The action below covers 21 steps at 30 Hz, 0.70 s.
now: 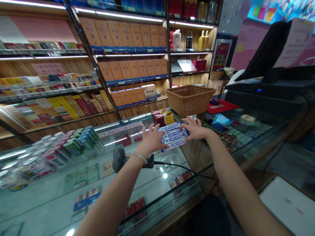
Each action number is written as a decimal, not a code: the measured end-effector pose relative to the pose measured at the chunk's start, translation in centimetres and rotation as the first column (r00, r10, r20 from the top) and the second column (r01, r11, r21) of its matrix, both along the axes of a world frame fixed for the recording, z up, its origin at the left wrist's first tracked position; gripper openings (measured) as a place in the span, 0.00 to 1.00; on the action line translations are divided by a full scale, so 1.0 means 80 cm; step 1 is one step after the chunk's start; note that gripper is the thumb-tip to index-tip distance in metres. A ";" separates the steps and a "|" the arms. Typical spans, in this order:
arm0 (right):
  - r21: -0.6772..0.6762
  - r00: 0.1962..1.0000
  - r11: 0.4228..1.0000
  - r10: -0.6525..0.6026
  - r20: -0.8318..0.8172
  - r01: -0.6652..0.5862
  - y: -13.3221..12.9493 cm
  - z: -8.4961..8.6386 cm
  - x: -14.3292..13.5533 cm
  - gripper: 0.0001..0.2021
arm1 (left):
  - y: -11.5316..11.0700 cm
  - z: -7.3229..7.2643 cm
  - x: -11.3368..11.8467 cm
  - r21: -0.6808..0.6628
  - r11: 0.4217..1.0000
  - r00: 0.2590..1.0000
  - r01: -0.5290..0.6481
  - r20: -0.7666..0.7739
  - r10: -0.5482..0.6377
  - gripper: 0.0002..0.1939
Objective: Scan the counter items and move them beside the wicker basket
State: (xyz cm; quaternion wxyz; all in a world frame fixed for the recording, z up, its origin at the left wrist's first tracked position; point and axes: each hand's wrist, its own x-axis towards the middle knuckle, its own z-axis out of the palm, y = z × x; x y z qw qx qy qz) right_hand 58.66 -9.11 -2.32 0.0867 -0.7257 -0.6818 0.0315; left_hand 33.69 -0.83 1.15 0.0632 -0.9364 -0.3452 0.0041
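Note:
Several blue-and-white wrapped packs lie side by side on the glass counter. My left hand is at their left edge, fingers spread, with the thumb by the near left corner. At their right edge is my right hand, its fingers curved and apart, touching the packs. Just behind the packs sits a stack of red and yellow packets. A black handheld scanner lies under my left forearm, partly hidden by it.
A wicker basket stands behind my right hand. Cans and containers line the counter's left side. A monitor is at the right, near a red mat. A cable crosses the counter's near part.

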 end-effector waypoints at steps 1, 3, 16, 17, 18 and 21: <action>-0.003 1.000 1.000 0.003 0.002 -0.003 0.000 -0.001 0.000 0.33 | 0.000 0.000 0.000 -0.005 1.000 1.000 -0.002 0.000 0.002 0.37; -0.011 1.000 1.000 0.003 0.004 -0.003 0.000 -0.001 -0.001 0.33 | 0.002 -0.002 0.000 -0.016 1.000 1.000 0.006 -0.001 -0.006 0.37; -0.016 0.999 0.999 -0.048 0.007 0.048 0.003 -0.004 0.000 0.31 | -0.001 -0.012 0.007 0.053 0.998 0.999 0.019 0.029 -0.020 0.33; -0.008 0.998 0.998 -0.055 0.009 0.055 0.003 -0.004 0.000 0.30 | -0.001 -0.012 0.008 0.060 0.998 0.999 0.018 0.031 -0.020 0.32; -0.002 0.998 0.998 -0.064 0.012 0.064 0.003 -0.004 -0.001 0.30 | 0.000 -0.013 0.009 0.067 0.998 0.999 0.018 0.033 -0.020 0.32; 0.011 0.996 0.997 -0.082 0.021 0.082 0.004 -0.004 -0.002 0.29 | 0.002 -0.017 0.010 0.108 0.994 0.998 0.021 0.049 -0.026 0.29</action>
